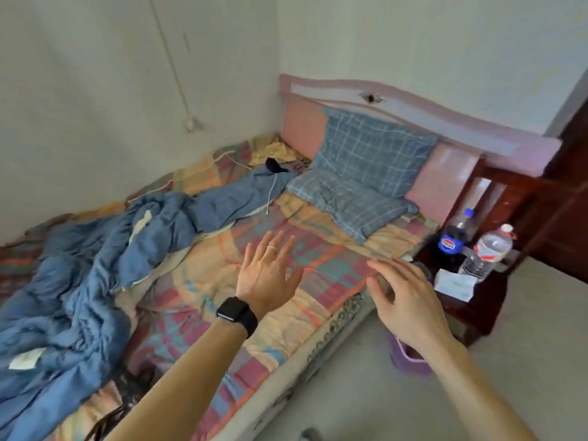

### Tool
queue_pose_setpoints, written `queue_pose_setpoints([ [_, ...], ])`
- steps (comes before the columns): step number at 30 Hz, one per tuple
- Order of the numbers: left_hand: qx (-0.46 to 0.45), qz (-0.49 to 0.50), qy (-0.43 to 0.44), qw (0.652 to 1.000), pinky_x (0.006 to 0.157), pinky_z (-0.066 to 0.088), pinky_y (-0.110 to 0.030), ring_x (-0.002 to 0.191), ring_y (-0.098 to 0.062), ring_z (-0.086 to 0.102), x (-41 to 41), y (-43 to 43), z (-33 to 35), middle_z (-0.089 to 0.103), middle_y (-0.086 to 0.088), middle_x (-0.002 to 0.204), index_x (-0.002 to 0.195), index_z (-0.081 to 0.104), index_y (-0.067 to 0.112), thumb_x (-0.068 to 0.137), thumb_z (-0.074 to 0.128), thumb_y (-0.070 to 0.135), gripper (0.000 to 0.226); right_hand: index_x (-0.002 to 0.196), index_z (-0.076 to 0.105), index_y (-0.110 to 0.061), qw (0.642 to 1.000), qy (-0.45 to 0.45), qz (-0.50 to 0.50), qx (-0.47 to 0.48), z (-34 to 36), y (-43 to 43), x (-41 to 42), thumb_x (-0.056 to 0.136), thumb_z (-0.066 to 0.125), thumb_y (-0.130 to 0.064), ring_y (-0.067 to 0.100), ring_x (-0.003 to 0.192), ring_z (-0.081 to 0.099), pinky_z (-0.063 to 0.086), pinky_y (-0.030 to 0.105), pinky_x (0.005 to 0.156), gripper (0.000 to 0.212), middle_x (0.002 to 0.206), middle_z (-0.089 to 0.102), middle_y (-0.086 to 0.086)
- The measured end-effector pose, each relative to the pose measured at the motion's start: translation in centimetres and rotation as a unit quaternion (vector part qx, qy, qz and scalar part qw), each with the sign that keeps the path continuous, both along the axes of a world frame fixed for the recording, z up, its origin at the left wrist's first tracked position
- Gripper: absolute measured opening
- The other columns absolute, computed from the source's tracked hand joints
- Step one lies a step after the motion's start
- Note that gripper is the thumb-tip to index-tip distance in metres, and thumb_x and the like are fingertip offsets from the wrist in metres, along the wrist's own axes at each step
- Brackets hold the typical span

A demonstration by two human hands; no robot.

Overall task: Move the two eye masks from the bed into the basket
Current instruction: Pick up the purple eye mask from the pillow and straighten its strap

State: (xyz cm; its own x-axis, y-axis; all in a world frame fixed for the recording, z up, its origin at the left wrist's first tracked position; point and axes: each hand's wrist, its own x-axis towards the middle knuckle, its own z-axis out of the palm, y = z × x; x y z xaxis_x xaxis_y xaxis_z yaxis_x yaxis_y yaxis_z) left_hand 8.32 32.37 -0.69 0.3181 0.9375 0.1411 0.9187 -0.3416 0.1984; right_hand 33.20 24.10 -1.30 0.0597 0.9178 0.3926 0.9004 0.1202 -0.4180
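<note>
A small black item (275, 165), possibly an eye mask, lies at the far end of the bed (318, 249), beside the blue blanket and left of the pillows. I cannot make out a second mask. The purple basket (409, 362) stands on the floor by the bed's side, mostly hidden under my right forearm. My left hand (267, 272), with a ring and a black watch on the wrist, hovers over the patchwork sheet with its fingers spread and empty. My right hand (405, 302) hovers over the bed's edge, fingers apart and holding nothing.
A crumpled blue blanket (95, 275) covers the bed's left half. Two blue plaid pillows (359, 176) lean on the pink headboard (445, 122). A dark wooden nightstand (471, 300) on the right carries a cola bottle (453, 237), a water bottle (488, 249) and a tissue box (455, 284).
</note>
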Motion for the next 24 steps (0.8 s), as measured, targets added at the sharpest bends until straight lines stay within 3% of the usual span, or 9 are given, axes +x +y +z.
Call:
queue_pose_setpoints([
  [3,-0.018,-0.032,-0.001,0.999,0.122,0.009,-0.05,0.152,-0.02,0.004,3.9,4.2,-1.3,0.018,-0.001,0.164,0.155,0.017,0.028,0.097,0.031,0.057,0.066,0.118,0.069,-0.015,0.999,-0.008,-0.029,-0.013,-0.6,3.1,3.4,0.09,0.057,-0.031,0.024,0.117,0.058,0.034,0.027,0.104,0.034,0.12,0.071,0.003],
  [8,-0.039,-0.049,0.002,0.998,0.122,0.006,-0.051,0.152,-0.019,0.003,8.4,12.8,-3.7,0.019,0.001,0.164,0.154,0.018,0.029,0.098,0.031,0.057,0.064,0.123,0.065,-0.02,0.998,-0.006,-0.036,-0.048,-2.2,11.8,8.1,0.092,0.059,-0.03,0.024,0.127,0.054,0.044,0.042,0.107,0.033,0.131,0.066,0.001],
  [13,-0.051,-0.03,-0.001,0.998,0.122,0.007,-0.051,0.152,-0.02,0.005,11.2,22.3,-4.8,0.021,-0.001,0.163,0.153,0.019,0.027,0.097,0.035,0.054,0.064,0.121,0.066,-0.022,0.997,-0.04,-0.012,-0.071,-2.5,22.1,11.8,0.093,0.054,-0.032,0.019,0.124,0.055,0.044,0.036,0.105,0.032,0.125,0.069,-0.004],
  [19,-0.065,0.009,-0.007,0.998,0.122,0.007,-0.051,0.152,-0.02,0.008,13.5,33.1,-4.6,0.023,0.0,0.162,0.153,0.019,0.028,0.097,0.038,0.05,0.064,0.124,0.065,-0.021,0.992,-0.039,-0.01,-0.119,-2.7,33.8,14.8,0.092,0.047,-0.038,0.026,0.129,0.053,0.038,0.041,0.11,0.04,0.131,0.066,0.001],
  [24,-0.081,0.057,-0.005,0.995,0.122,0.009,-0.053,0.152,-0.022,0.009,14.1,43.0,-6.3,0.023,0.0,0.162,0.153,0.02,0.029,0.096,0.038,0.05,0.062,0.135,0.055,-0.027,0.982,-0.055,0.04,-0.175,-5.5,46.3,16.1,0.096,0.042,-0.047,0.02,0.135,0.043,0.033,0.034,0.111,0.046,0.142,0.057,-0.005],
])
